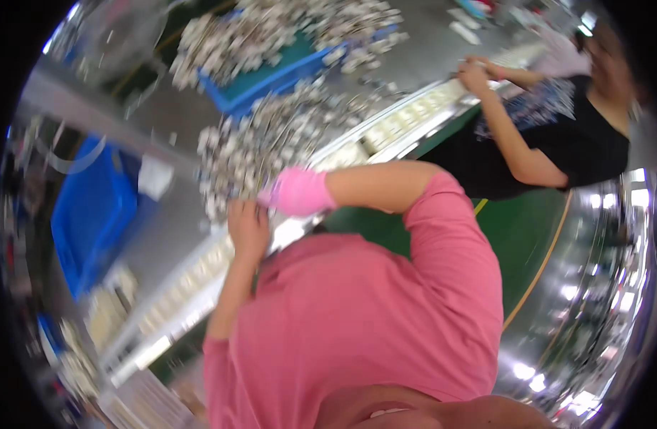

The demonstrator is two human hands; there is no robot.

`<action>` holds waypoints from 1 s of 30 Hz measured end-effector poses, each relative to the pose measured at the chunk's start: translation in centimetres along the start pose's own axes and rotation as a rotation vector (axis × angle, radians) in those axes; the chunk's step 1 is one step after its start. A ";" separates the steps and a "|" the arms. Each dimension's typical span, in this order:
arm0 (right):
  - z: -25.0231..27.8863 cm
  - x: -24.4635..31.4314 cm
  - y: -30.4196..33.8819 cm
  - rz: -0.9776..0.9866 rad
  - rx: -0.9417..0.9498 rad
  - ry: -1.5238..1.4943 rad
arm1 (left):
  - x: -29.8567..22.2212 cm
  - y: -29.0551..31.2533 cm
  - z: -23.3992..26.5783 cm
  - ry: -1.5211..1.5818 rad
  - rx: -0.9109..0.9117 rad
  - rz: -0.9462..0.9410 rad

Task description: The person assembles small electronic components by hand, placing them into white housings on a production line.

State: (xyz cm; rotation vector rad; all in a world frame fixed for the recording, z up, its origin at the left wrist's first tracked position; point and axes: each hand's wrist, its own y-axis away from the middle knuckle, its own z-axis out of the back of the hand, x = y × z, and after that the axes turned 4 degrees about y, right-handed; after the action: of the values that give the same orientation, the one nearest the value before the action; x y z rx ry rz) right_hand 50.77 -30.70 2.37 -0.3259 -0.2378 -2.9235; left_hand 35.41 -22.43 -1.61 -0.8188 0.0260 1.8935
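Note:
My left hand (247, 225), bare, and my right hand (297, 191), in a pink glove, meet at the near edge of the worktable. Both look closed, with the fingertips close together. Whatever lies between them is too small and blurred to make out. Just beyond my hands spreads a loose heap of small whitish and grey pieces (253, 154), their kind unclear. A blue tray (275, 89) behind it has more such pieces heaped on and around it.
Along the table's near edge runs a pale strip with slots (407, 121). To the left stands a blue bin (92, 214) beside a grey post (78, 107). At the right a person in black (593, 136) stands at the same table, hands together over it.

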 end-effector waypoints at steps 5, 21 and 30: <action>2.6 0.1 -0.5 -0.030 0.036 0.124 | 0.0 -0.7 0.0 0.015 0.021 0.051; 1.8 2.6 -1.7 -0.054 0.028 0.351 | -0.7 -0.7 0.5 0.111 -0.040 0.120; 4.1 0.9 -2.1 0.037 0.102 0.422 | -1.8 -1.5 0.8 0.110 -0.070 0.183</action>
State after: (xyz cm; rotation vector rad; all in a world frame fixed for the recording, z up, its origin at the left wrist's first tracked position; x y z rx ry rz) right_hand 50.36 -28.09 6.27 0.2973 -0.3079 -2.8418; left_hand 36.68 -22.87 0.46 -0.9959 0.1063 2.0277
